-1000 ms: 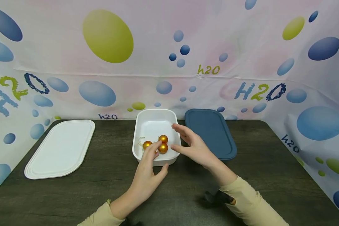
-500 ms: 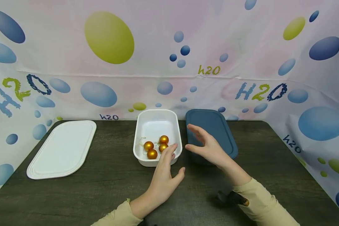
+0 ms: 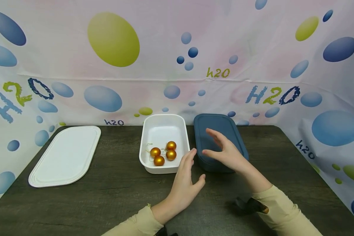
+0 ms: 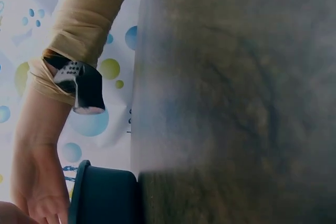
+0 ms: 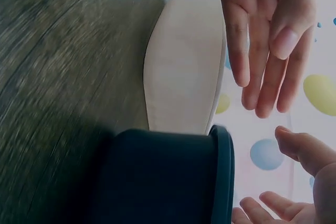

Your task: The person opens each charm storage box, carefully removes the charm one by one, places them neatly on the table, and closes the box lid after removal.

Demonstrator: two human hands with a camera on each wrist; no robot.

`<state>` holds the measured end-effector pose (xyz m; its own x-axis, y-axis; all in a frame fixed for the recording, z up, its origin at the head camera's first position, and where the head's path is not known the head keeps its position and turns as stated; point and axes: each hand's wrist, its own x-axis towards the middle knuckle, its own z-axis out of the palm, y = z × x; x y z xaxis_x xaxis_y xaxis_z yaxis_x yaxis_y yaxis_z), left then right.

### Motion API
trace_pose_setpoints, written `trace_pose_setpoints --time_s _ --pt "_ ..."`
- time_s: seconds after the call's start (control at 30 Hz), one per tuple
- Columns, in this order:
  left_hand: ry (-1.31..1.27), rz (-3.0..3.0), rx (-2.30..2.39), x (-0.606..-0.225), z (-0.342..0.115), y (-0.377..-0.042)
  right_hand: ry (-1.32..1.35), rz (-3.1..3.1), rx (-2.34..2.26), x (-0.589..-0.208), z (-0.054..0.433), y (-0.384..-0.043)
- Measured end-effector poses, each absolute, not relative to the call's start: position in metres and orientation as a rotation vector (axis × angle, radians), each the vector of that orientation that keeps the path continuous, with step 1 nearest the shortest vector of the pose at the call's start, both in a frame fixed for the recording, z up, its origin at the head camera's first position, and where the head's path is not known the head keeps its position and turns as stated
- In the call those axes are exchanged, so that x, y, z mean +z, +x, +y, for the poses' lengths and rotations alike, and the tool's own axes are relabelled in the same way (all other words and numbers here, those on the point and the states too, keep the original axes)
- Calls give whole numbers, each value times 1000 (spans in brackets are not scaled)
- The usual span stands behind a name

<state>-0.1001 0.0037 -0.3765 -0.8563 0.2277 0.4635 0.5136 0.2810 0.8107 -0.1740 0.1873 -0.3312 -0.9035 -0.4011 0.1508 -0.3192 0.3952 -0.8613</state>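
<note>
Several gold ball ornaments [image 3: 171,155] with thin string loops lie in the near half of the open white container [image 3: 165,170]. To its right stands a blue container [image 3: 213,122] with a flat blue lid on top. My left hand [image 3: 183,186], fingers extended and thumb apart, is near the white container's front right corner and holds nothing. Over the blue container is my right hand [image 3: 228,154], also holding nothing, its thumb and fingers spread. In the right wrist view both hands appear beside the blue container's rim [image 5: 224,177]; contact with it cannot be made out.
A white lid [image 3: 66,155] lies flat on the left of the dark wood table [image 3: 115,196]. Behind the table hangs a light printed backdrop [image 3: 153,39] with blue and green spots. A black device [image 3: 250,206] is strapped at the right sleeve.
Both hands have moved right, from the white container toward the blue one. The ornaments, which the left hand partly covered, are now in full view and stay in the white container.
</note>
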Motion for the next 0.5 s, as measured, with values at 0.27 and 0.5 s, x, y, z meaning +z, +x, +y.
trace_pose_setpoints --time_s 0.27,0.5 --pt "-645 -2337 -1630 -380 15 -109 -605 2601 -1487 -332 198 -176" --pt "-592 -2372 -1636 -378 26 -114 -563 2676 -1379 -332 208 -180"
